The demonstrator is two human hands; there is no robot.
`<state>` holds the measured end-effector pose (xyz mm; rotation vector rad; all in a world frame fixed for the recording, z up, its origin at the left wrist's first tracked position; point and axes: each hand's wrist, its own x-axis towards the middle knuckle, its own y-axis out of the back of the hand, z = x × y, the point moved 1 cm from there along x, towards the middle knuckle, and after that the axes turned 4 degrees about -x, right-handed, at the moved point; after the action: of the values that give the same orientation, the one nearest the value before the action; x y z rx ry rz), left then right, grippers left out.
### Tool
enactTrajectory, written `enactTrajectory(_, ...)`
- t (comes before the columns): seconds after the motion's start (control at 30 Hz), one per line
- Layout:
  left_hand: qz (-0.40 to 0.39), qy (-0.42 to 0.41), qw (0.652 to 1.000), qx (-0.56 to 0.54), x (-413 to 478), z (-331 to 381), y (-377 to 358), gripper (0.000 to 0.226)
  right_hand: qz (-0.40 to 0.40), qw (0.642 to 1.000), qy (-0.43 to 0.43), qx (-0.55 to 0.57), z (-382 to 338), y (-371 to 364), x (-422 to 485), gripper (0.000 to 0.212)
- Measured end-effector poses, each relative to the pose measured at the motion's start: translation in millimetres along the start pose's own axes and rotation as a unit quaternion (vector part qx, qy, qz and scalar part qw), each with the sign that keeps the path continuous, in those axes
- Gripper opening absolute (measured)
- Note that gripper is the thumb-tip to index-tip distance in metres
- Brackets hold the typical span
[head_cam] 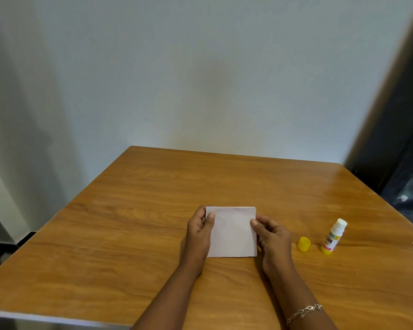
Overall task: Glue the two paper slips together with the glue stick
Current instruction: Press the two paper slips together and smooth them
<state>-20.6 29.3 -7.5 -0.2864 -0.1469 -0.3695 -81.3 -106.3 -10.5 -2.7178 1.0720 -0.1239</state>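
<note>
A white square of paper slips (233, 233) is held just above the wooden table (134, 234), one slip seeming to lie on the other, with a second edge showing at the top right. My left hand (198, 232) pinches its left edge, thumb on top. My right hand (273, 236) pinches its right edge the same way. The glue stick (333, 236) lies uncapped on the table to the right, white tip pointing away from me. Its yellow cap (304, 244) rests between the stick and my right hand.
A pale wall stands right behind the table's far edge. A dark doorway or cabinet (405, 151) is at the right, beyond the table's corner. A bracelet (304, 312) circles my right wrist.
</note>
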Motion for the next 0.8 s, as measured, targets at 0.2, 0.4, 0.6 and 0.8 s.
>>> enactTrajectory(0.2, -0.001, -0.008, 1.0, -0.011, -0.2, 1.9, 0.1, 0.019, -0.015, 1.0, -0.018, -0.012, -3.4, 0.1, -1.5, 0.008)
enactTrajectory(0.4, 0.005, -0.009, 1.0, -0.014, -0.6, 3.9, -0.4, 0.018, -0.027, 0.999, -0.018, -0.009, -7.4, -1.0, -0.3, 0.007)
enactTrajectory(0.6, 0.034, 0.001, 0.999, -0.025, -0.4, 6.5, -0.8, 0.018, -0.015, 0.985, 0.113, -0.127, -11.1, 0.8, -5.1, 0.023)
enactTrajectory(0.8, 0.07, 0.04, 0.996, -0.048, -0.5, 5.1, -5.0, 0.016, -0.021, 0.957, 0.171, -0.233, -3.4, 1.9, -15.3, 0.032)
